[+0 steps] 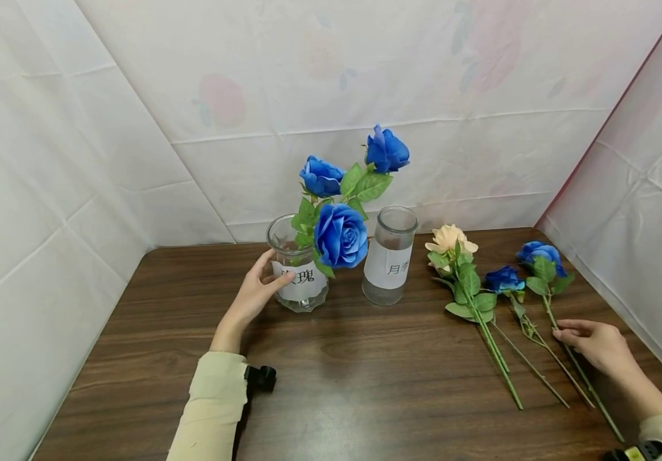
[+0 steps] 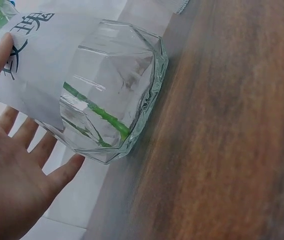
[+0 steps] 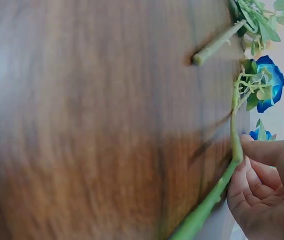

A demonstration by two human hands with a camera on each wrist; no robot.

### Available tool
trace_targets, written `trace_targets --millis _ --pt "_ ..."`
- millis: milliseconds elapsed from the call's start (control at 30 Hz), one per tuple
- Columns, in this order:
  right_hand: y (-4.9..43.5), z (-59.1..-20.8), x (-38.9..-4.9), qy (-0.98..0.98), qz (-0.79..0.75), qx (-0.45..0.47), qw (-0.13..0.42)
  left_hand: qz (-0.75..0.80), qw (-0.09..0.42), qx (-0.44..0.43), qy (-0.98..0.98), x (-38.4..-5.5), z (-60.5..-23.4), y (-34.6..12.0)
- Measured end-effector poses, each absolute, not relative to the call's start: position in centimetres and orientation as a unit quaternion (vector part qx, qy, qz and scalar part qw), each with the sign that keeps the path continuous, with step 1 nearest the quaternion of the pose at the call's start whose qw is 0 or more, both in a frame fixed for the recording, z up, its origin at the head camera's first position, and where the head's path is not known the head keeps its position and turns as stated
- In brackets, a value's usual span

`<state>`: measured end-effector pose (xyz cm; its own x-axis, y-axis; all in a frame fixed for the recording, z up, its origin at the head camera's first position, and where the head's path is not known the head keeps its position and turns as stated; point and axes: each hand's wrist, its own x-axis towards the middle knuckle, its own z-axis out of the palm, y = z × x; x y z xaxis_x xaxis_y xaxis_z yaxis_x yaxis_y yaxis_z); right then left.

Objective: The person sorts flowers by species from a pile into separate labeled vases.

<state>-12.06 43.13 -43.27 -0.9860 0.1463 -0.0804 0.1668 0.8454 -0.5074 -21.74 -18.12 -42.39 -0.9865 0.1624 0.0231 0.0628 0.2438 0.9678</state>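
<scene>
My left hand (image 1: pixel 253 296) holds the side of a faceted glass vase (image 1: pixel 305 303), thumb over its white paper label and fingers around the back. Three blue roses (image 1: pixel 341 235) lean to the right out of it. In the left wrist view, green stems (image 2: pixel 102 116) show through the clear glass. At the right, my right hand (image 1: pixel 596 346) pinches the green stem of a blue rose (image 1: pixel 540 255) lying on the table. The right wrist view shows thumb and fingertips at that stem (image 3: pixel 202 212). Beside it lies another blue rose (image 1: pixel 504 280) with a thinner stem.
A taller cylindrical glass vase (image 1: pixel 385 293) with a white label stands right of the faceted one. Peach flowers (image 1: pixel 452 241) on green stems lie between it and the loose blue roses. White patterned cloth (image 1: pixel 285 77) hangs behind the brown wooden table (image 1: pixel 331 384).
</scene>
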Motion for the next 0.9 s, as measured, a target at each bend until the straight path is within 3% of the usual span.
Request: trace_targets --millis 267,700,900 --pt "43.9 -42.7 -11.4 0.933 -0.339 0.112 0.043 0.606 0.054 0.056 0.791 -21.6 -42.5 -18.1" --pt "41.6 -40.2 -8.4 0.925 -0.337 0.156 -0.075 0.607 0.046 0.063 0.791 -21.7 -42.3 -17.8" --pt "38.7 -39.2 -7.9 0.842 -0.505 0.131 -0.139 0.603 0.049 0.058 0.794 -21.8 -42.5 -18.0"
